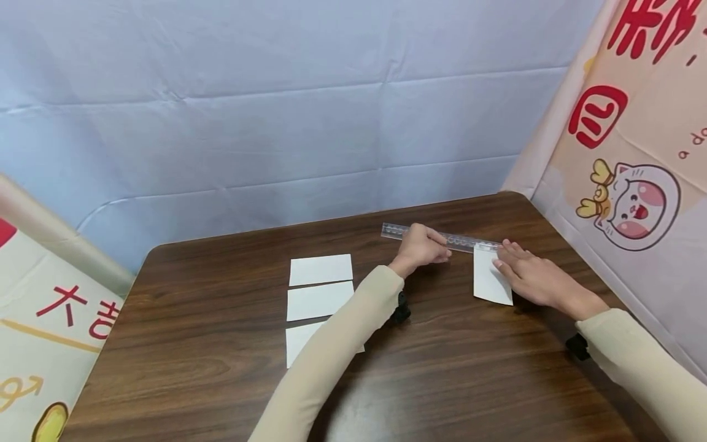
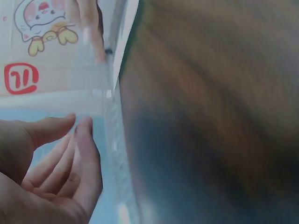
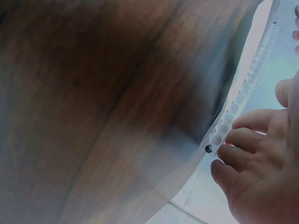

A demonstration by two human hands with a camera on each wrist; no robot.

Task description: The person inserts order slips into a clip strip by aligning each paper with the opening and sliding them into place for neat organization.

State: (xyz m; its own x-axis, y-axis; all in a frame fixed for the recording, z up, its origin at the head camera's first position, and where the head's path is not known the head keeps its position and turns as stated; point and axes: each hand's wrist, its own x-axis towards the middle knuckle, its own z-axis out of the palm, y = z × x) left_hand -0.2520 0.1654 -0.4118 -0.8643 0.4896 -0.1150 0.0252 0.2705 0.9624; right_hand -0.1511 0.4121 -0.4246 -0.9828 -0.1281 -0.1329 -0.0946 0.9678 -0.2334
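Observation:
A clear plastic ruler (image 1: pixel 464 242) lies near the table's far edge, and a white paper piece (image 1: pixel 488 279) meets it at its right end. My right hand (image 1: pixel 527 273) rests with extended fingers over the paper's right side and that end of the ruler. In the right wrist view its fingertips (image 3: pixel 236 140) are right at the ruler (image 3: pixel 243 93). My left hand (image 1: pixel 422 245) bends over the ruler's left part, fingers loosely curled. The left wrist view shows this hand's thumb (image 2: pixel 53 130) close to the index fingertip, with nothing visible between them.
Three white paper pieces lie in a column at table centre: an upper one (image 1: pixel 320 270), a middle one (image 1: pixel 315 301) and a lower one (image 1: pixel 301 341) partly hidden by my left sleeve. The brown wooden table (image 1: pixel 221 313) borders a pale cloth backdrop (image 1: pixel 276 123) and a printed cloth (image 1: pixel 624 153).

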